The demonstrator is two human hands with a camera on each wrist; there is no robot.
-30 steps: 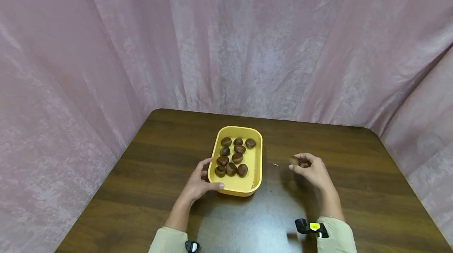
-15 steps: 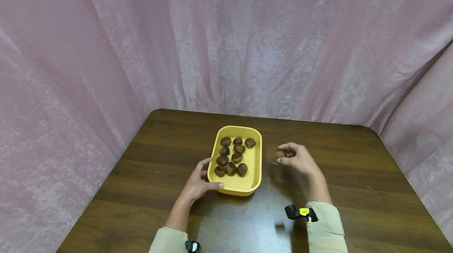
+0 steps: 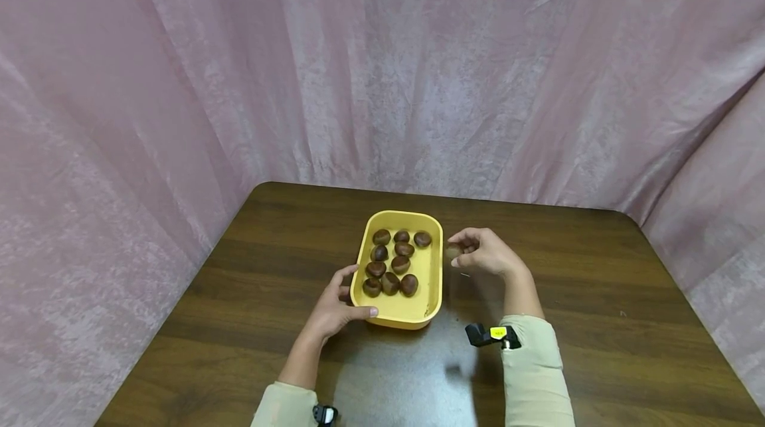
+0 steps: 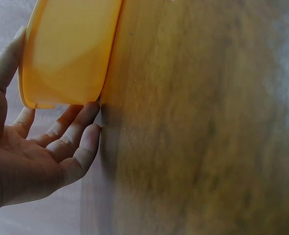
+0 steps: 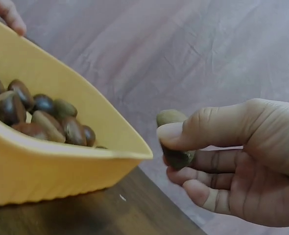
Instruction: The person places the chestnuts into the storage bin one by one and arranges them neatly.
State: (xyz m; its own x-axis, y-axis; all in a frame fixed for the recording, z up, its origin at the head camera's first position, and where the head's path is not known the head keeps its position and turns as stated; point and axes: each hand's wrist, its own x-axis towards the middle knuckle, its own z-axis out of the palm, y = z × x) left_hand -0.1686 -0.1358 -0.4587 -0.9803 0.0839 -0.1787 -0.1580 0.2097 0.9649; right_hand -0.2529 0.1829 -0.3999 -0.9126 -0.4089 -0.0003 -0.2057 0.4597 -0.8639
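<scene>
A yellow plastic tray stands on the table with several brown chestnuts inside, mostly toward its left and far end. My left hand holds the tray's near left corner; in the left wrist view the thumb lies along the rim and fingertips touch the lower wall. Just right of the tray, my right hand pinches one chestnut between thumb and fingers, off the table. In the right wrist view that chestnut is outside the tray, a short gap from its corner.
Under the tray is a dark wooden table with rounded far corners. A tiny pale sliver lies right of the tray. Pink velvet curtain hangs behind the table and along both sides.
My right hand has moved left and slightly away from me with the chestnut, coming close to the tray's right side. The left hand and tray have stayed put.
</scene>
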